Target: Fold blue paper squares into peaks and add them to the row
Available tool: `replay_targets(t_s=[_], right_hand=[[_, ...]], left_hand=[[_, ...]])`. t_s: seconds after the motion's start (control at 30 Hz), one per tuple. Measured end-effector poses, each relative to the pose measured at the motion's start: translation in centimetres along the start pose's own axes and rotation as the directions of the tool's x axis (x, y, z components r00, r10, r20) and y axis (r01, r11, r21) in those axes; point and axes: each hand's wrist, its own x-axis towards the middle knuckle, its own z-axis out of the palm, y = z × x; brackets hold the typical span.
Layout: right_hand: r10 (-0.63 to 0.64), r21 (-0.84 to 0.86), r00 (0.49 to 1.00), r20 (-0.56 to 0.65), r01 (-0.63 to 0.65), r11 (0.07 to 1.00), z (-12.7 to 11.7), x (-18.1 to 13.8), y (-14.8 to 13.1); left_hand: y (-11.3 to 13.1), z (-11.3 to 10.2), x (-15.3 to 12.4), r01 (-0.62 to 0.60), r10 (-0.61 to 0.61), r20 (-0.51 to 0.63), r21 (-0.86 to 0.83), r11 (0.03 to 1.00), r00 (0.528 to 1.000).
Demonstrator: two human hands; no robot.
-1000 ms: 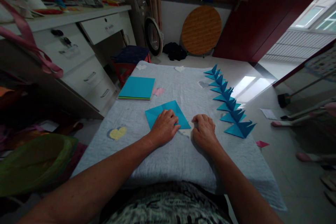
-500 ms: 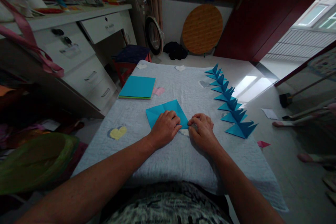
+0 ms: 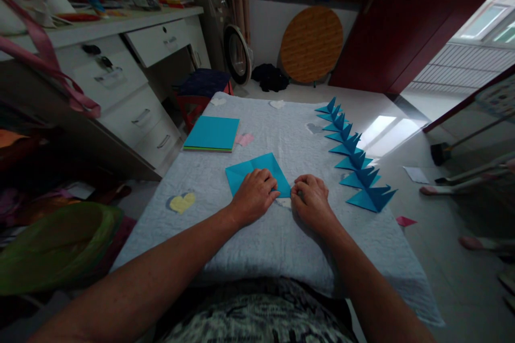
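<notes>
A blue sheet of origami paper (image 3: pixel 252 167) with crease lines lies on the cloth-covered table in front of me. My left hand (image 3: pixel 257 193) rests on its near edge, fingers curled together and holding it down. At the sheet's right corner, my right hand (image 3: pixel 309 194) has thumb and fingertips closed in a pinch; the tips partly hide that corner. To the right, several folded blue paper cranes (image 3: pixel 362 177) stand in a nested row. A stack of square paper (image 3: pixel 212 133), blue on top, lies at the far left.
The pale tablecloth (image 3: pixel 193 241) carries heart patches. White drawers (image 3: pixel 132 118) and a dark stool (image 3: pixel 203 83) stand to the left. A green-lined basket (image 3: pixel 60 241) is at lower left. On the floor at right lie a pink paper piece (image 3: pixel 406 221) and a broom (image 3: pixel 440 154).
Both hands keep nearly the same place on the paper. The right fingertips have shifted very slightly at the corner, and the whole view has moved a touch.
</notes>
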Motion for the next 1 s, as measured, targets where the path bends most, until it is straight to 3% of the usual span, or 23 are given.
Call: replay_targets(t_s=[1.0], right_hand=[[0.037,-0.083,0.999,-0.019,-0.039,0.996,0.25,-0.08,-0.55]], left_hand=[[0.17,0.31,0.24,0.05,-0.05,-0.031,-0.006,0.999,0.998]])
